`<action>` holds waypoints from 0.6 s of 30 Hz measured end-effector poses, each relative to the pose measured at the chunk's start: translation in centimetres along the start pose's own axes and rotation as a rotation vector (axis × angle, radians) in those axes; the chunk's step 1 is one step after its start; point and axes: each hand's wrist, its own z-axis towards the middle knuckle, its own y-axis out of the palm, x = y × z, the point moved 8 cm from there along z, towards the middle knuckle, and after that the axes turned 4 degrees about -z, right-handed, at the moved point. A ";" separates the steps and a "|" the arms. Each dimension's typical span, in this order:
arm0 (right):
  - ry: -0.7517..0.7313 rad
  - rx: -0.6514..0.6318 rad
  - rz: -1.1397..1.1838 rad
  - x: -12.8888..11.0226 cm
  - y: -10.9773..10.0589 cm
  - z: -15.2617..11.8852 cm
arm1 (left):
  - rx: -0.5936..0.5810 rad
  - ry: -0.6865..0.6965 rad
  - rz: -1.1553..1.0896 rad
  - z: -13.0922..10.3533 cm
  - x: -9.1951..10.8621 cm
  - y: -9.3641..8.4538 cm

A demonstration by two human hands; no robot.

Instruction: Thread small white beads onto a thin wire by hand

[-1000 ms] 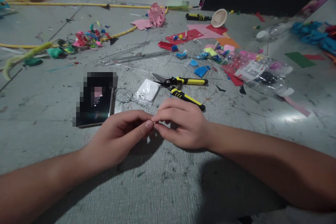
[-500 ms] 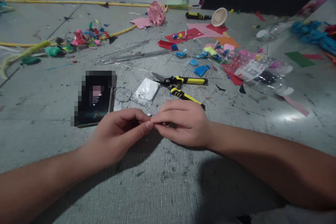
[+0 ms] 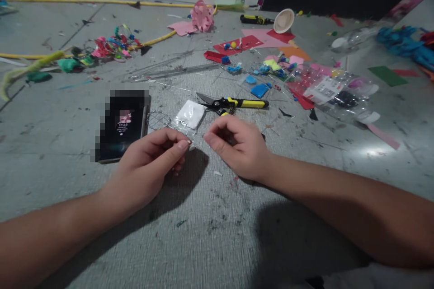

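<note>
My left hand (image 3: 154, 158) pinches a tiny wire-like piece (image 3: 191, 142) between thumb and forefinger; a bit of white shows at its tip. Apart from it, a short gap to the right, my right hand (image 3: 240, 146) has its thumb and fingertips pressed together. Whatever it may hold is hidden. Just beyond the hands lie a clear packet of white material (image 3: 190, 115) and a round wire frame (image 3: 158, 120). Yellow-and-black pruning shears (image 3: 249, 103) rest behind my right hand, which covers their lower handle. A small white scrap (image 3: 218, 173) lies between my hands.
A phone (image 3: 125, 140) lies left of the wire frame. Farther off are a plastic bottle (image 3: 325, 88), red paper (image 3: 251, 44), blue clay pieces (image 3: 260, 90), a pink paper ball (image 3: 202, 16), a paper cup (image 3: 284, 21) and a yellow cable (image 3: 162, 5).
My hands, which met at the fingertips, have drawn apart and risen slightly. The left keeps the tiny piece. The white scrap between them now shows, and the right hand covers more of the shears.
</note>
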 end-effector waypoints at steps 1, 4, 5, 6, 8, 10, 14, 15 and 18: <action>-0.052 -0.019 -0.028 -0.4 0.2 0.0 | -0.018 0.012 0.036 0.0 0.2 0.2; -0.215 -0.050 -0.063 -1.4 0.5 -0.2 | -0.078 0.046 0.119 -0.1 0.6 0.7; -0.262 -0.057 -0.070 -1.7 0.7 -0.3 | -0.089 0.055 0.135 -0.1 0.8 0.8; -0.301 -0.063 -0.077 -1.8 0.8 -0.4 | -0.098 0.065 0.147 -0.1 0.9 0.9; -0.358 -0.068 -0.103 -2.1 1.0 -0.6 | -0.110 0.090 0.159 -0.2 1.1 1.1; -0.393 -0.068 -0.128 -2.3 1.1 -0.7 | -0.122 0.111 0.166 -0.1 1.2 1.2; -0.417 -0.086 -0.169 -2.8 1.2 -1.1 | -0.111 0.122 0.177 0.0 1.2 1.1; -0.387 -0.083 -0.176 -2.7 1.1 -1.0 | -0.103 0.122 0.184 0.0 1.2 1.0; -0.109 0.025 -0.106 -0.5 0.1 -0.3 | -0.041 0.118 0.219 0.1 1.1 0.5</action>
